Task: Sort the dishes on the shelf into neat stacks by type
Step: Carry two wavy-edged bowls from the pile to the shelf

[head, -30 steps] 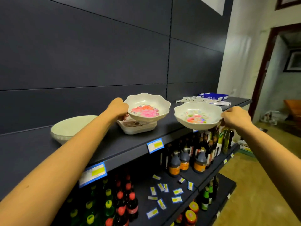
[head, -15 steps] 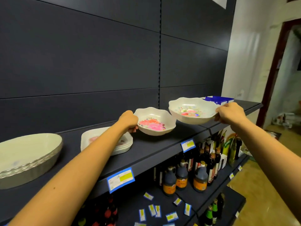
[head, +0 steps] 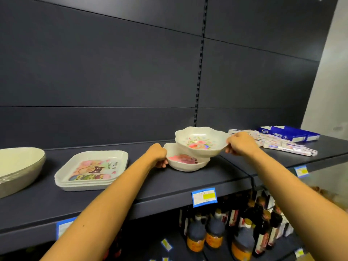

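Leftmost on the dark shelf [head: 169,187] sits a stack of pale oval dishes [head: 17,166], cut off by the picture's edge. Just to their right, apart from them, lies a stack of square trays [head: 90,172] with a cartoon print and lettering on the top one. Next comes the left hand [head: 157,155], its fingers [head: 162,164] pinching the left rim of the lower bowl [head: 185,162], a scalloped white bowl with a pink flower print that rests on the shelf. Above it, overlapping its right half and tilted slightly, is the upper bowl [head: 201,143], of the same scalloped shape with a floral print; whether the two bowls touch cannot be told. The right hand [head: 240,144] holds this bowl by its right rim, fingers curled around the edge. Farther right on the shelf lie small white packets [head: 282,146] and a blue box [head: 288,133]. Below the shelf stand dark bottles [head: 214,232] with orange labels, and a blue price tag [head: 204,197] hangs on the shelf's front edge.
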